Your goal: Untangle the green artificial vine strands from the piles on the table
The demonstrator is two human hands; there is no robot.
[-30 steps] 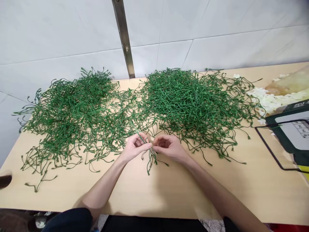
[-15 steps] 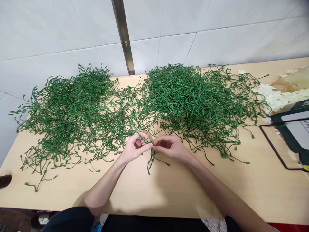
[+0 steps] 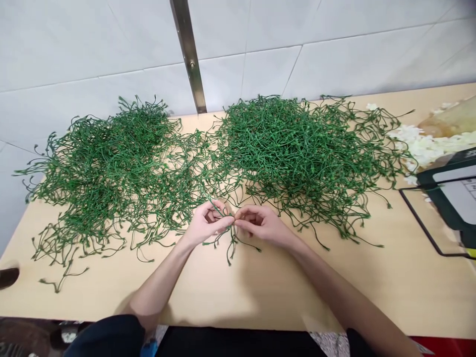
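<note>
Hands (image 3: 205, 225) pinching green stems (image 3: 232, 237), tangled heaps (image 3: 290, 144) behind, tabletop (image 3: 208, 292)

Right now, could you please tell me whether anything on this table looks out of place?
Slightly: the left green pile straggles past the left edge of the table, as if spilling over. A white flower near the back edge lies beside the right green pile, apart from the other white flowers.

Looks like a small craft workshop, or a craft corner in a home; cannot tell which. Signs: plain pale-wood desk (image 3: 275, 302) standing against a wall (image 3: 89, 39) of large whitish panels, metal strip (image 3: 189, 57) running down it. Green stems (image 3: 282, 144), plastic-looking and much alike, heaped in bulk over much of the desk. White blossoms (image 3: 439, 145), also many, massed at its right end. Such quantity points to craftwork.
</note>
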